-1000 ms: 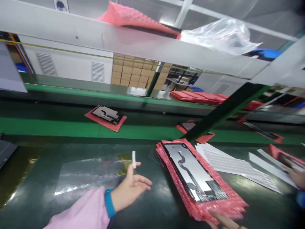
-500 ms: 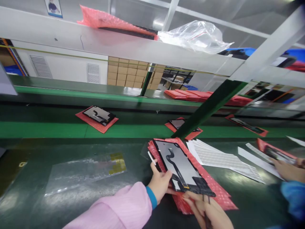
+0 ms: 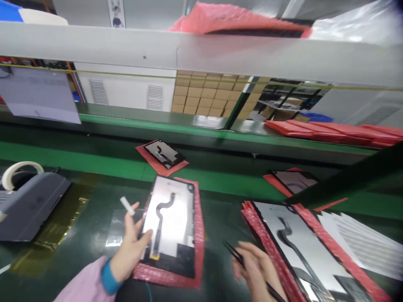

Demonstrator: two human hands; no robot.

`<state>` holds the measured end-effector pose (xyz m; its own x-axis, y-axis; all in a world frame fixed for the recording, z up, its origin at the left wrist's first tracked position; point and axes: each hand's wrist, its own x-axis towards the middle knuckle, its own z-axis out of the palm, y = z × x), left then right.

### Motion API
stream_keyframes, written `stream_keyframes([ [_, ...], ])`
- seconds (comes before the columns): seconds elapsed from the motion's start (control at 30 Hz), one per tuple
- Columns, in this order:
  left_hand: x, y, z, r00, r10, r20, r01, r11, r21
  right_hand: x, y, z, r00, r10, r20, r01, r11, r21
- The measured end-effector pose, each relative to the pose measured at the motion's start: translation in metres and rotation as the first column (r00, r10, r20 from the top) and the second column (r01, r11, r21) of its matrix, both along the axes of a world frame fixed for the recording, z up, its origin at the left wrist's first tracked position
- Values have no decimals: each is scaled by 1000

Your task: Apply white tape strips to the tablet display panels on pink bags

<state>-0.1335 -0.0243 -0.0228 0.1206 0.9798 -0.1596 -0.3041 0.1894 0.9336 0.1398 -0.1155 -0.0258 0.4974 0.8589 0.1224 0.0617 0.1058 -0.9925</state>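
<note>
My left hand (image 3: 127, 247) is at the left edge of a flat display panel (image 3: 176, 218), its thumb over the edge and other fingers beside or under it. The panel has a silver back, black borders and a dark curved flex cable, and lies on a pink bubble-wrap pouch (image 3: 198, 251). A small white strip (image 3: 127, 206) sticks out at my left index fingertip. My right hand (image 3: 256, 268) is closed around black tweezers (image 3: 233, 253), their tips pointing up-left between the two panels. Right of it, another display panel (image 3: 296, 239) tops a stack of pink pouches.
A grey tape dispenser (image 3: 37, 205) with a tape roll (image 3: 23, 167) stands at left. White sheets (image 3: 365, 243) fan out at right. Further panels on pouches (image 3: 163, 154) lie on the green strip behind. A dark green post (image 3: 346, 178) slants in at right.
The view has swung left, bringing the tape dispenser in. The panel and pouch have moved left from the stack with my left hand. My right hand with the tweezers is now apart from the panel.
</note>
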Motion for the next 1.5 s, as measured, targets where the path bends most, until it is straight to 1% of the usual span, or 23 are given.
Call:
stream_keyframes([
  [0.07, -44, -7, -9, 984, 109, -140, -113, 993, -23, -17, 35, -12, 999, 49, 23, -46, 992, -116],
  [0.1, -59, -12, -15, 971, 151, -188, -160, 986, -36, -23, 49, -18, 997, 55, 47, -48, 987, -156],
  [0.17, -76, -21, -30, 946, 232, -225, -249, 967, -48, -31, 71, -29, 995, 47, 89, -28, 979, -204],
  [0.23, -80, -30, -46, 919, 321, -228, -330, 944, -5, -35, 82, -36, 993, 39, 109, -14, 974, -225],
  [0.33, -72, -38, -61, 865, 421, -273, -387, 906, 172, -37, 88, -36, 990, 37, 139, -4, 973, -232],
  [0.4, -66, -41, -61, 814, 484, -320, -396, 867, 303, -38, 97, -30, 985, 45, 166, -9, 977, -214],
  [0.47, -64, -41, -57, 772, 537, -340, -391, 823, 412, -42, 116, -22, 955, 106, 275, -58, 982, -180],
  [0.5, -65, -41, -54, 764, 541, -351, -371, 814, 447, -44, 130, -19, 928, 145, 343, -93, 982, -165],
  [0.53, -68, -42, -52, 770, 519, -370, -332, 822, 462, -47, 146, -16, 896, 180, 407, -127, 980, -154],
  [0.6, -77, -42, -50, 796, 439, -416, -242, 862, 446, -58, 184, -14, 850, 216, 481, -169, 976, -139],
  [0.67, -87, -44, -52, 816, 375, -439, -199, 896, 397, -73, 220, -13, 844, 226, 486, -187, 974, -127],
  [0.7, -92, -45, -54, 823, 363, -438, -200, 905, 375, -82, 235, -12, 843, 236, 484, -202, 972, -122],
  [0.77, -96, -46, -56, 829, 360, -428, -216, 912, 349, -100, 253, -9, 852, 257, 457, -233, 966, -110],
  [0.8, -96, -47, -56, 830, 358, -428, -214, 913, 348, -106, 257, -7, 862, 265, 432, -244, 964, -103],
  [0.83, -95, -48, -55, 828, 362, -428, -210, 908, 361, -109, 257, -4, 876, 267, 401, -250, 963, -97],
  [0.9, -90, -49, -52, 816, 388, -428, -197, 883, 426, -106, 245, 1, 909, 255, 331, -238, 967, -92],
  [0.93, -88, -51, -50, 804, 392, -446, -171, 872, 458, -100, 234, 3, 925, 238, 296, -220, 971, -94],
  [1.0, -86, -53, -48, 763, 365, -534, -70, 868, 492, -80, 203, 3, 954, 180, 241, -160, 982, -103],
  [1.07, -89, -54, -48, 696, 314, -646, 72, 864, 498, -58, 165, -3, 974, 104, 204, -79, 989, -128],
  [1.13, -94, -53, -49, 636, 294, -714, 190, 837, 514, -39, 128, -12, 983, 47, 177, -9, 977, -213],
  [1.23, -101, -49, -47, 592, 286, -754, 282, 802, 526, -24, 92, -26, 987, 41, 159, 16, 940, -340],
  [1.33, -100, -45, -40, 594, 278, -755, 286, 804, 522, -25, 85, -31, 991, 51, 123, -5, 937, -348],
  [1.5, -97, -46, -37, 621, 282, -731, 233, 824, 516, -31, 93, -27, 991, 91, 95, -51, 930, -365],
])
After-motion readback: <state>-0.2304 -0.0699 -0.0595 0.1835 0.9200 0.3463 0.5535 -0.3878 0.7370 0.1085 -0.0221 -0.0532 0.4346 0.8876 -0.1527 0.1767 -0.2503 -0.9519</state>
